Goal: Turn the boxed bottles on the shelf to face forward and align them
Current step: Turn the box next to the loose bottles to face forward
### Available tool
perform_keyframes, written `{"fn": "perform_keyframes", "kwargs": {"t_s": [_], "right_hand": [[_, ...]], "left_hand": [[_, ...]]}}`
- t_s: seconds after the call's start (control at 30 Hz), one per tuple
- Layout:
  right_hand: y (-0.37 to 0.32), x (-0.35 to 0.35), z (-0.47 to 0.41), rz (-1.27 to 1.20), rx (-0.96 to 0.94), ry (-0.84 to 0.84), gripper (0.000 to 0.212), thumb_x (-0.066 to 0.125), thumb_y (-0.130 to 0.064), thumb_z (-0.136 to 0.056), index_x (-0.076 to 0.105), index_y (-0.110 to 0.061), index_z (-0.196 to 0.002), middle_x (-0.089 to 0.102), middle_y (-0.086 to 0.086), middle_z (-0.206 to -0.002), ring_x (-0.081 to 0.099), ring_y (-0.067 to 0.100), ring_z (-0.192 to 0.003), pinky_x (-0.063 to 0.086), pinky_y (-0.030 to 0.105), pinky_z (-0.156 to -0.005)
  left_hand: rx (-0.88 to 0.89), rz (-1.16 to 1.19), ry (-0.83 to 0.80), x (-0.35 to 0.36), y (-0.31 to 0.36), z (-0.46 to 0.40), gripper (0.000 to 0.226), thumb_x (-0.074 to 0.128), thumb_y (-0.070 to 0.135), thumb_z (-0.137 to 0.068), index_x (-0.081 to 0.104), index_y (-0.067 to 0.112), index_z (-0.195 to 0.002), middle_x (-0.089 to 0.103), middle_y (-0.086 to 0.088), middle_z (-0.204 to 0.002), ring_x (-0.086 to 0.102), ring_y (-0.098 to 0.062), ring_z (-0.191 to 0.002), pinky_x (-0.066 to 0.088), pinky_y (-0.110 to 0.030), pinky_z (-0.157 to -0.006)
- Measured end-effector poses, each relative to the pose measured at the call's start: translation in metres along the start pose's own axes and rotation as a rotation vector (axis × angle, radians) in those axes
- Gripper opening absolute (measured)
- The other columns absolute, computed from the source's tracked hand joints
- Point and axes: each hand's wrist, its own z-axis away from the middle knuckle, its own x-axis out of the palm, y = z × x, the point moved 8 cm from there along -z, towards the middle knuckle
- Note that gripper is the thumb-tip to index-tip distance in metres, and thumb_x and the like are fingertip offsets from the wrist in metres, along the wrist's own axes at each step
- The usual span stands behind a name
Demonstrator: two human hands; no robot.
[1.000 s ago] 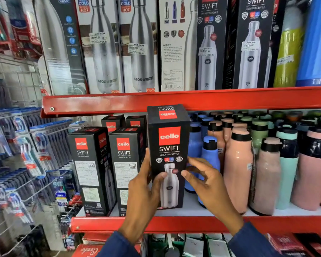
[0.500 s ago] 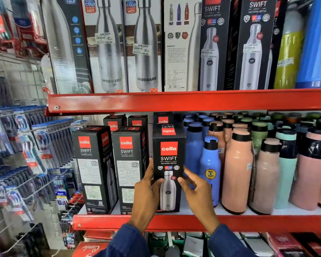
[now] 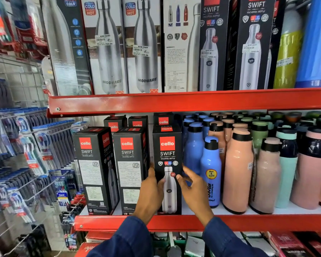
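Observation:
Three black Cello Swift boxes stand in a front row on the white shelf [image 3: 304, 210] with the red lip. The right box [image 3: 167, 158] shows its bottle picture forward and rests on the shelf. My left hand [image 3: 151, 193] grips its left side and my right hand [image 3: 195, 190] touches its right edge, fingers spread. The middle box [image 3: 129, 169] and the left box [image 3: 93, 169] show their text panels, the left one angled. More Cello boxes [image 3: 137, 123] stand behind.
Blue bottles [image 3: 210, 171], peach bottles [image 3: 237, 169] and mint ones crowd the shelf right of the boxes. Tall boxed bottles [image 3: 107, 45] fill the upper shelf. Toothbrush packs [image 3: 33, 151] hang on hooks at the left.
The right box went from lifted in both hands down onto the shelf beside the middle box. My right hand has loosened, its fingers now spread at the box's edge.

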Motion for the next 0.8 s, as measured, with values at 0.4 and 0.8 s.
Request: {"fn": "perform_keyframes", "kwargs": {"t_s": [0.4, 0.8], "right_hand": [[0.000, -0.017, 0.021, -0.163, 0.052, 0.141, 0.042, 0.062, 0.000, -0.088, 0.060, -0.013, -0.127, 0.067, -0.003, -0.116, 0.062, -0.014, -0.097, 0.048, 0.001, -0.079], [-0.042, 0.014, 0.051, -0.199, -0.062, 0.079, 0.039, 0.057, 0.004, -0.087, 0.068, -0.024, -0.111, 0.072, -0.004, -0.104, 0.068, 0.004, -0.096, 0.053, 0.016, -0.090]], "left_hand": [[0.013, -0.151, 0.004, -0.025, 0.033, 0.031, 0.065, 0.061, 0.032, -0.096, 0.034, 0.005, -0.149, 0.065, -0.006, -0.070, 0.062, -0.020, -0.061, 0.040, -0.011, -0.050], [-0.116, -0.039, 0.395, -0.113, 0.010, 0.072, 0.040, 0.071, 0.027, -0.090, 0.065, 0.014, -0.128, 0.077, 0.000, -0.104, 0.070, -0.001, -0.089, 0.058, -0.022, -0.078]]}}
